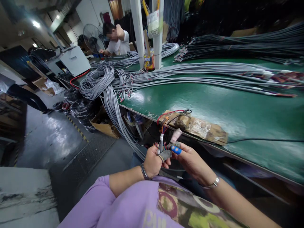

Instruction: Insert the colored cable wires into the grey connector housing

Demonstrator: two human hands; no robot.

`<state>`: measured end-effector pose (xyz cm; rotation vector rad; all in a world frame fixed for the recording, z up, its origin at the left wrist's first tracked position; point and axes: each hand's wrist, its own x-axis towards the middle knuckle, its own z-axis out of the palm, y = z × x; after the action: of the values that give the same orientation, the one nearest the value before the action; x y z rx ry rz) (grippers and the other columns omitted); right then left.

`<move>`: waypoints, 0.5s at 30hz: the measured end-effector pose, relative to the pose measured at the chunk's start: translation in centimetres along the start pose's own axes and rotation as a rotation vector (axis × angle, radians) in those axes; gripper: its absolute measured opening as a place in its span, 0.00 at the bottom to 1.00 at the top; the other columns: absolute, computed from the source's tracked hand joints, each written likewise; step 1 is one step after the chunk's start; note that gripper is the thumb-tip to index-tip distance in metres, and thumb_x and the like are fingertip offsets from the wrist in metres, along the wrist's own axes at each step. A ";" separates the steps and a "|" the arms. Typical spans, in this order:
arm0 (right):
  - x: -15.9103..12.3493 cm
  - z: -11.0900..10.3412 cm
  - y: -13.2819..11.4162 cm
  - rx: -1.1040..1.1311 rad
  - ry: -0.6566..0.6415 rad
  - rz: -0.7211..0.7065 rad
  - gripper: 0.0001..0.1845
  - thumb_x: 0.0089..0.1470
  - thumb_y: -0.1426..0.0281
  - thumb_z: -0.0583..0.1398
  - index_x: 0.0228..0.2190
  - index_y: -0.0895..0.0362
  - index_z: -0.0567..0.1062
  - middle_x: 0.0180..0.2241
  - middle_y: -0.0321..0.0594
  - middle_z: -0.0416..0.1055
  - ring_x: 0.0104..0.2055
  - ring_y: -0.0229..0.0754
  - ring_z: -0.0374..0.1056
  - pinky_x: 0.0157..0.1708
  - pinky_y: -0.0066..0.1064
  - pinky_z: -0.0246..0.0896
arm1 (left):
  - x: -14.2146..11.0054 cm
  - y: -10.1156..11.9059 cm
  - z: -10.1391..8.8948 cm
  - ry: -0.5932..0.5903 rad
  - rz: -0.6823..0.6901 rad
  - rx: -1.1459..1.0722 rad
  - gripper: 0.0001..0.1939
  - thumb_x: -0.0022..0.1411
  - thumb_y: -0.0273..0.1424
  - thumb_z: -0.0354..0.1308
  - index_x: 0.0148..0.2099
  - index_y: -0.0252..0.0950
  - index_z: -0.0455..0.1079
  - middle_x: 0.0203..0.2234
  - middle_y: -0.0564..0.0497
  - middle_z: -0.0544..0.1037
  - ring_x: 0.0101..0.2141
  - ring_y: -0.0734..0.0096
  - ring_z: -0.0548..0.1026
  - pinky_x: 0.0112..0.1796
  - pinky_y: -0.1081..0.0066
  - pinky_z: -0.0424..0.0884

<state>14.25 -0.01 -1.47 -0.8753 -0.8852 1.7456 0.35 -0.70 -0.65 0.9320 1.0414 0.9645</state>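
My left hand [154, 161] is closed around a grey cable [161, 146] close to its stripped end, with a grey cover on the thumb. Thin coloured wires [164, 126] fan out above the cable's white-wrapped neck. Close beside it, my right hand [187, 156] has thumb and forefinger pinched at the small wires; a blue cover is on one digit and cloth covers are on others. What exactly the right fingertips grip is too small to make out. Just beyond both hands, a taped cardboard piece [201, 128] with red and black leads lies on the bench edge.
Long grey cables [190, 71] run across the green bench [237, 110], and a coiled bundle [97, 82] hangs over its left edge. Dark cables [237, 47] lie at the back right. A white post [137, 31] rises from the bench. A co-worker [118, 41] sits beyond.
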 end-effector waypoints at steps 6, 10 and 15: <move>-0.2 0.0 -0.4 -0.160 0.021 -0.005 0.15 0.46 0.58 0.68 0.28 0.56 0.75 0.20 0.36 0.73 0.22 0.39 0.66 0.28 0.33 0.61 | 0.2 0.2 -0.4 -0.132 -0.057 0.101 0.22 0.47 0.47 0.66 0.26 0.32 0.66 0.13 0.54 0.69 0.12 0.80 0.64 0.14 0.79 0.59; -0.5 0.5 -1.2 -0.220 0.069 -0.033 0.17 0.41 0.56 0.70 0.24 0.55 0.74 0.21 0.36 0.73 0.22 0.38 0.65 0.27 0.32 0.61 | 0.4 0.1 -0.7 -0.166 -0.053 0.140 0.20 0.48 0.45 0.65 0.26 0.33 0.66 0.14 0.54 0.70 0.12 0.80 0.65 0.15 0.79 0.60; -0.6 1.4 -0.5 -0.114 0.222 -0.078 0.19 0.40 0.54 0.70 0.21 0.55 0.72 0.18 0.34 0.68 0.21 0.35 0.59 0.23 0.29 0.56 | 0.5 -0.3 -0.5 -0.029 0.028 0.050 0.20 0.51 0.45 0.63 0.26 0.33 0.65 0.14 0.54 0.71 0.12 0.80 0.65 0.15 0.79 0.59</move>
<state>13.42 -0.67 -0.30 -1.0729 -0.8653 1.5088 0.00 -0.23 -1.23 1.0014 1.0344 0.9491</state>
